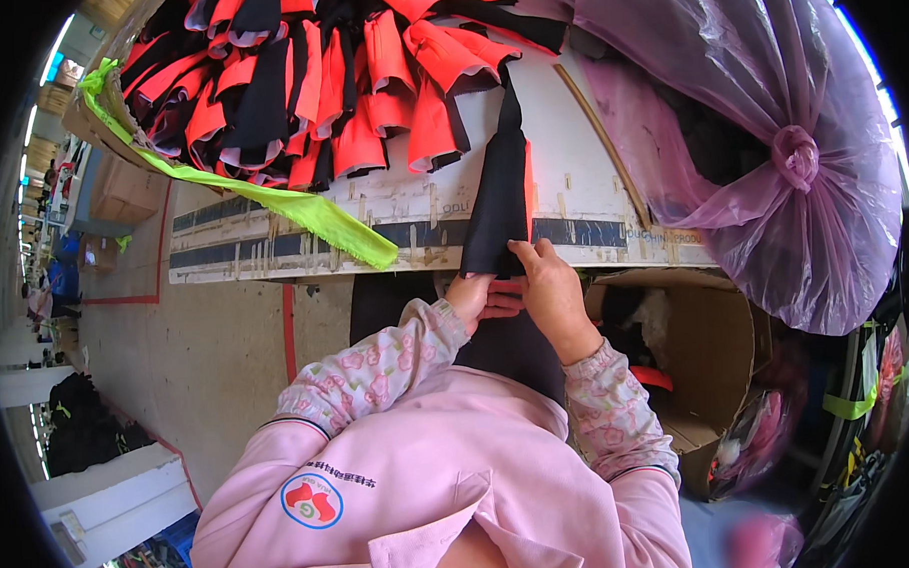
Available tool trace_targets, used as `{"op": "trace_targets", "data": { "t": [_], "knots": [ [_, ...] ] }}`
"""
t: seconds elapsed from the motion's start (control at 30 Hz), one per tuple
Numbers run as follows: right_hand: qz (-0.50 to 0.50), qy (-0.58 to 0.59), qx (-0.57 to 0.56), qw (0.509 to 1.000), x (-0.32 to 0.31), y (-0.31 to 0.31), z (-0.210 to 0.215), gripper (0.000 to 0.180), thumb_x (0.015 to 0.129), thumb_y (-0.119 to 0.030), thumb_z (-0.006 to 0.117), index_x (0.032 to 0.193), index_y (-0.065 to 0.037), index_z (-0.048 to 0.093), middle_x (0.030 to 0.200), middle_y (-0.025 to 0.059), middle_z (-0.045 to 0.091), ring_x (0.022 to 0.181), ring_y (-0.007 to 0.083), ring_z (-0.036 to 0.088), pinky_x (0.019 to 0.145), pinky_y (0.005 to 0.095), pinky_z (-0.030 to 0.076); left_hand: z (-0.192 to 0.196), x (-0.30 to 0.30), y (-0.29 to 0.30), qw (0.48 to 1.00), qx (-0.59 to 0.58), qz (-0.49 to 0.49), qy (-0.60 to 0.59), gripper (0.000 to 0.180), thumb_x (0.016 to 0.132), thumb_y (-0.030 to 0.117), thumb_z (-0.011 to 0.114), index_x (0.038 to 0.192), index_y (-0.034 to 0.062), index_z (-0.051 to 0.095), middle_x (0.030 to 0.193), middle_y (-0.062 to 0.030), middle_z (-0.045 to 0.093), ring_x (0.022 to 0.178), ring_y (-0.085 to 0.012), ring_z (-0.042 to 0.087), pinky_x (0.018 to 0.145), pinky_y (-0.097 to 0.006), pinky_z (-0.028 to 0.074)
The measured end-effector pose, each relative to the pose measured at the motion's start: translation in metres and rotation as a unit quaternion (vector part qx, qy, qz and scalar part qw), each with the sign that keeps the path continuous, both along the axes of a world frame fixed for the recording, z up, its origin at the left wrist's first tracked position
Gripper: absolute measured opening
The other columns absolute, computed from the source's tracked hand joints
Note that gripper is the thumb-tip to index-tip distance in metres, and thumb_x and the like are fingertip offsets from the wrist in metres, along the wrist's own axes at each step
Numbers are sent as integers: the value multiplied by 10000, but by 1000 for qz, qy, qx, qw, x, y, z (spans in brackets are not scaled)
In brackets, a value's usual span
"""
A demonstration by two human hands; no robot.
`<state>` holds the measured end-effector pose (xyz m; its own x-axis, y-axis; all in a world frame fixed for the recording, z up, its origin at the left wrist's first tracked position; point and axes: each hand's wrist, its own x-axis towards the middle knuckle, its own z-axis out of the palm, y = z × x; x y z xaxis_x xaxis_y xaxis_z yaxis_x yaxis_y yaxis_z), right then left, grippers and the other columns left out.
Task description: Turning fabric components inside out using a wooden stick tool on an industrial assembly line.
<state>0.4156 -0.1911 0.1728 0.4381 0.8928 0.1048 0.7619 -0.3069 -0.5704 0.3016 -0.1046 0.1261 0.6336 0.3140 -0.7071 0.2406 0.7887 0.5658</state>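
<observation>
A long black fabric piece [492, 205] with a bright orange side hangs over the table's front edge, its narrow end reaching back toward the pile. My left hand [472, 301] grips its lower end from beneath, partly hidden by the cloth. On the right corner of that end, my right hand [553, 289] pinches the fabric between thumb and fingers. A large heap of similar orange and black pieces [368, 87] covers the far left and middle of the white table [571, 170].
A knotted pink plastic bag [796, 162] bulges at the right, beside a thin wooden stick [605, 144]. A neon-yellow strip [302, 204] trails across the left of the table. Below the table's right side stands an open cardboard box [712, 350].
</observation>
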Motion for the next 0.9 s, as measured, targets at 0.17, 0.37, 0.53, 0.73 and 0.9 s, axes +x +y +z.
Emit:
{"op": "trace_targets", "data": {
  "t": [0.17, 0.37, 0.53, 0.73, 0.9],
  "knots": [
    [-1, -9, -4, 1000, 6, -4, 0, 376, 687, -10, 602, 1052, -94, 567, 837, 140, 548, 728, 330, 587, 638, 401, 484, 1, -3, 2, 1000, 2, -19, -16, 320, 935, 274, 387, 1147, 64, 502, 991, -165, 613, 785, -265, 643, 740, -400, 542],
    [99, 142, -72, 982, 36, -5, 35, 426, 711, -159, 677, 1111, -52, 576, 1001, 190, 572, 927, 349, 561, 793, 393, 461, -2, -4, -4, 999, 7, -26, -46, 320, 935, 261, 394, 1165, 65, 500, 1018, -145, 615, 802, -245, 643, 766, -371, 524],
    [37, -27, 111, 993, 18, 67, 41, 602, 815, -303, 605, 1278, 24, 402, 1295, 242, 418, 1232, 360, 371, 1002, 390, 332, -10, 1, -13, 998, 33, -43, -28, 332, 946, 288, 383, 1159, 63, 501, 986, -119, 628, 796, -216, 646, 757, -339, 500],
    [69, -201, 63, 975, 26, 81, -31, 792, 804, -546, 478, 1297, 64, 365, 1372, 195, 358, 1311, 298, 284, 1086, 402, 198, -10, 4, -14, 997, 7, -11, -70, 286, 926, 158, 384, 1170, 46, 484, 1013, -164, 621, 767, -284, 655, 728, -381, 527],
    [79, -192, 62, 976, 27, 81, -36, 787, 817, -526, 478, 1329, 50, 318, 1392, 191, 325, 1320, 299, 266, 1088, 399, 194, -7, 0, -4, 997, -18, -17, -72, 268, 914, 121, 394, 1148, 17, 472, 1009, -194, 605, 824, -323, 643, 774, -424, 526]
  ]
}}
